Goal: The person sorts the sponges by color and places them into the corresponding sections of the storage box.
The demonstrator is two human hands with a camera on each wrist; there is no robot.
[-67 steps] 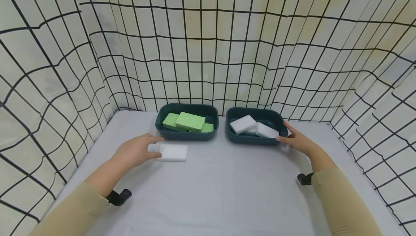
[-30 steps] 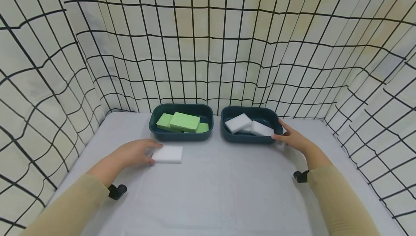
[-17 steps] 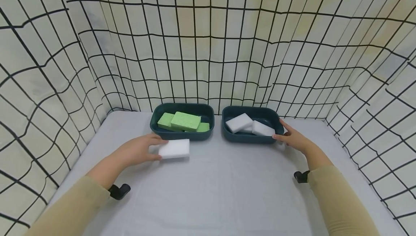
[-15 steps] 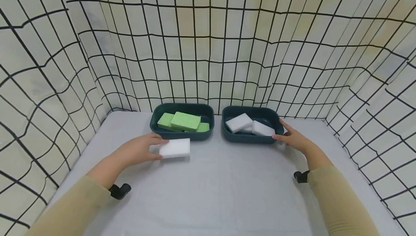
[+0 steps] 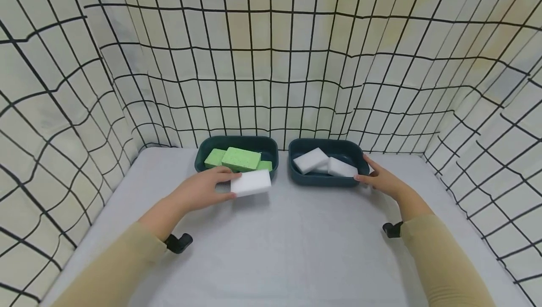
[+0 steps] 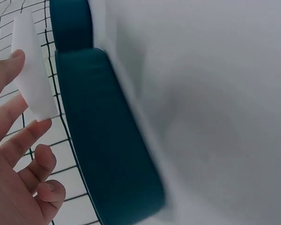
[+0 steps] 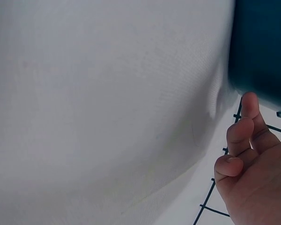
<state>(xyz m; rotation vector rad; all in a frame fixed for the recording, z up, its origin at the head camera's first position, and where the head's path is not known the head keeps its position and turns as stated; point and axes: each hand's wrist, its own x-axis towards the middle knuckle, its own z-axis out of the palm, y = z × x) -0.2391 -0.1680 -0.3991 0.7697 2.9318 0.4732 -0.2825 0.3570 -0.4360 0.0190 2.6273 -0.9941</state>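
Note:
In the head view my left hand [image 5: 199,192] pinches a white sponge block [image 5: 251,183] between thumb and fingers. It is raised off the table, in front of the left teal tray [image 5: 268,145] and hiding part of that tray's front wall. Seen from the left wrist, the sponge [image 6: 32,70] is edge-on, and the lower fingers of the hand [image 6: 18,150] are loosely bent. My right hand [image 5: 387,182] grips the right end of the other teal tray [image 5: 326,182], thumb at the front rim. The right wrist view shows bent fingers [image 7: 251,107] beside the tray [image 7: 264,51].
Several green sponges [image 5: 241,159] lie piled in the left tray. The right tray holds white sponges [image 5: 311,160]. Both stand at the back of a white-covered table [image 5: 296,250], close to a wall of black grid over white cloth [image 5: 271,72] that also encloses the sides.
The left hand has taken hold of the white sponge from the table in front of the left tray, lifted it and carried it rightward. The right hand stays on its tray.

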